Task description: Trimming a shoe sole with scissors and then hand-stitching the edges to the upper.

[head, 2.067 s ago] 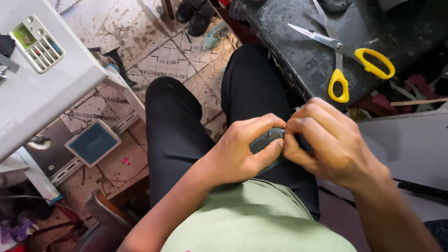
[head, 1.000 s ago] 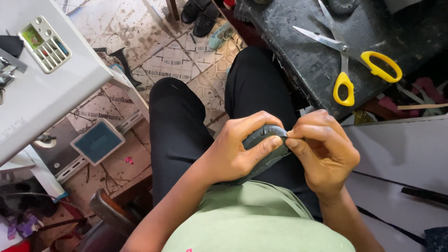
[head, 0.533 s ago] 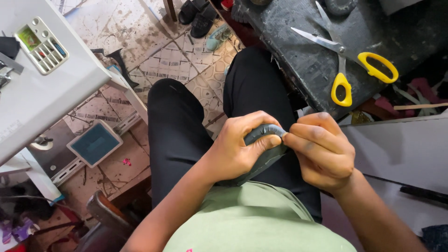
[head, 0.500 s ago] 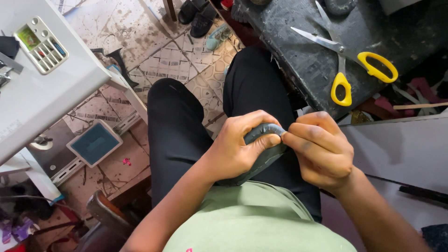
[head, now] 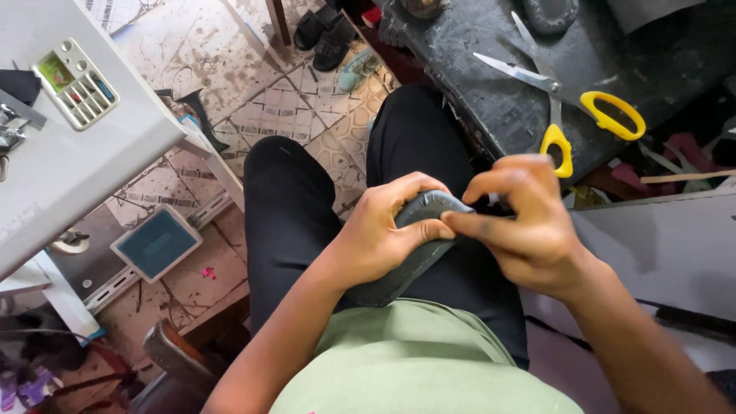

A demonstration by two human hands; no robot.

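Head view looks down at a green shirt and black trousers. Over the lap, the left hand [head: 376, 241] has a tight grip around a grey, curved, soft-looking piece [head: 418, 249]. The right hand [head: 525, 222] pinches its top edge with thumb and finger, the other fingers lifted. Hands hide much of the piece. Just past the knees is a dark, dirty tabletop [head: 491, 100] with yellow-handled metal scissors [head: 571, 103] on it. Left stands a white machine [head: 69, 130]. Farther off, black shoes [head: 326, 31] sit on the tiled floor [head: 307, 115].
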